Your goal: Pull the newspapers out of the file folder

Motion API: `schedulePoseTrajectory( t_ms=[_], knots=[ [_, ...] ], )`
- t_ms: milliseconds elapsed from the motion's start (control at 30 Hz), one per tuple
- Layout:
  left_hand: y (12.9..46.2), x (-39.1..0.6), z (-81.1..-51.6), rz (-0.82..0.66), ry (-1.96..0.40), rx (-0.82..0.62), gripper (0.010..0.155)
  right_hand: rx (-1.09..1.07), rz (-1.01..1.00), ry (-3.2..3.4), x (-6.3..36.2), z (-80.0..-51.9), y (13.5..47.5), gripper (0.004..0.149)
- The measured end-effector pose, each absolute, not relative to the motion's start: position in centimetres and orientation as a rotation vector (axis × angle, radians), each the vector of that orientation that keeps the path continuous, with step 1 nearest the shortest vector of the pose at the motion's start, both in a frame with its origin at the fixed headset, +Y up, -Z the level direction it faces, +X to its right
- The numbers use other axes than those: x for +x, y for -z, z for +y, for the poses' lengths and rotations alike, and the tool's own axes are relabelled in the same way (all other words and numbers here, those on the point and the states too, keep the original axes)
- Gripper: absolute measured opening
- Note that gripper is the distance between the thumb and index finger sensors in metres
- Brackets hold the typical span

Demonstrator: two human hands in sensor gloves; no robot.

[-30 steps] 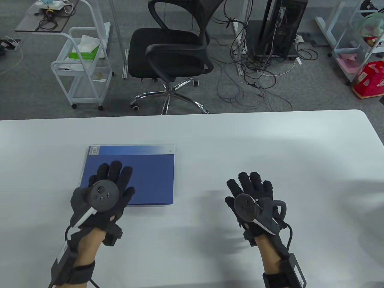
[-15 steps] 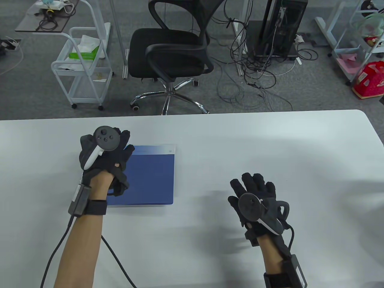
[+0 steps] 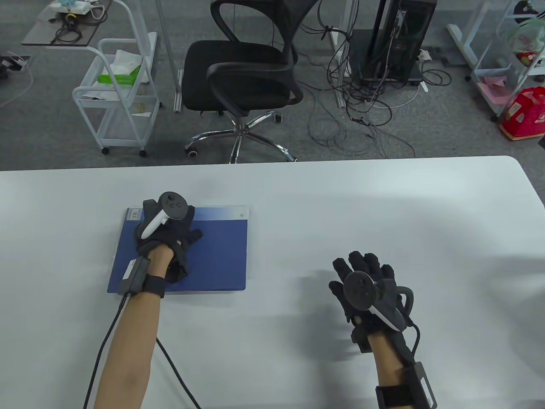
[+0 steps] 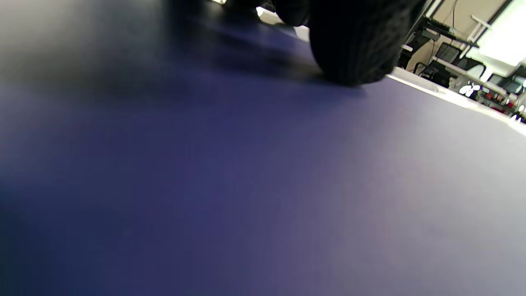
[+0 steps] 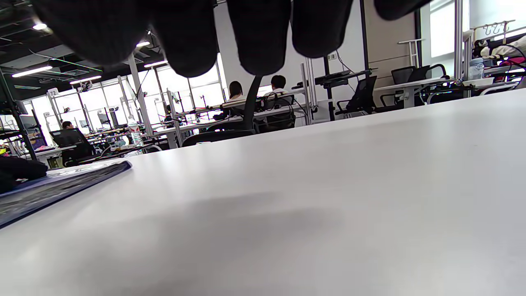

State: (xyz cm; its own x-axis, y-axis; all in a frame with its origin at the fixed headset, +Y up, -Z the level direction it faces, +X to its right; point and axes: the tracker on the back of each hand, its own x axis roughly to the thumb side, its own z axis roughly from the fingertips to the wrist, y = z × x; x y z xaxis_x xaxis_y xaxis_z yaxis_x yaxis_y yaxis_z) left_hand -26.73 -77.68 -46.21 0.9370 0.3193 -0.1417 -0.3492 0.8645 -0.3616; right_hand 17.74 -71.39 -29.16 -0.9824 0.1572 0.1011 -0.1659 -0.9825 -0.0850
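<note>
A blue file folder [image 3: 213,251] lies flat on the white table [image 3: 298,191], left of centre, with a pale strip [image 3: 221,211] along its far edge. No newspaper shows. My left hand [image 3: 170,228] rests on the folder's far left part, thumb out to the right. Its fingers are hidden under the tracker. In the left wrist view a gloved fingertip [image 4: 353,49] touches the blue folder surface [image 4: 246,185]. My right hand [image 3: 364,283] hovers open, fingers spread, over bare table right of the folder. In the right wrist view its fingers [image 5: 259,37] hang above the table, with the folder [image 5: 61,181] at far left.
A black office chair [image 3: 245,72] stands beyond the table's far edge, a white cart [image 3: 117,93] to its left, cables and a computer tower [image 3: 396,38] to its right. The left glove's cable [image 3: 170,366] trails over the table's near side.
My left hand reached from the folder's near part to its far left corner, then moved slightly right and back onto the folder. My right hand drifted a little right and nearer.
</note>
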Motion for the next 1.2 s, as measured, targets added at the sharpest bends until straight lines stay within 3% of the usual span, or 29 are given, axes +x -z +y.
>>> schedulePoseTrajectory(
  t_ms=[167,300,400,500,600,733,867,1200],
  knots=[
    [46.4,-26.5,-77.2,0.071,-0.186,-0.497,0.1,0.135,-0.136,-2.972,17.9,-71.3,29.1,0.059],
    [46.2,-26.8,-77.7,0.05,-0.174,-0.527,0.097,0.134,-0.14,-2.968,18.0,-71.3,29.1,0.059],
    [45.7,-26.3,-77.6,-0.001,-0.164,-0.401,0.096,0.134,-0.136,-2.96,18.0,-71.3,29.1,0.06],
    [45.4,-25.4,-77.3,-0.045,0.012,-0.332,0.099,0.134,-0.132,-2.957,18.0,-71.3,29.2,0.06],
    [45.0,-25.6,-76.9,-0.039,-0.066,-0.304,0.097,0.133,-0.131,-2.964,18.0,-71.3,29.2,0.06],
    [43.6,-25.2,-74.5,-0.075,-0.025,-0.113,0.068,0.14,-0.14,-2.969,17.9,-71.2,29.2,0.06],
    [42.0,-24.9,-71.3,-0.142,-0.094,-0.053,0.053,0.161,-0.161,-2.973,17.7,-70.9,29.0,0.06],
    [35.1,-28.1,-61.6,-0.175,-0.536,-0.082,0.047,0.205,-0.253,-2.934,17.8,-69.8,28.2,0.06]
  ],
)
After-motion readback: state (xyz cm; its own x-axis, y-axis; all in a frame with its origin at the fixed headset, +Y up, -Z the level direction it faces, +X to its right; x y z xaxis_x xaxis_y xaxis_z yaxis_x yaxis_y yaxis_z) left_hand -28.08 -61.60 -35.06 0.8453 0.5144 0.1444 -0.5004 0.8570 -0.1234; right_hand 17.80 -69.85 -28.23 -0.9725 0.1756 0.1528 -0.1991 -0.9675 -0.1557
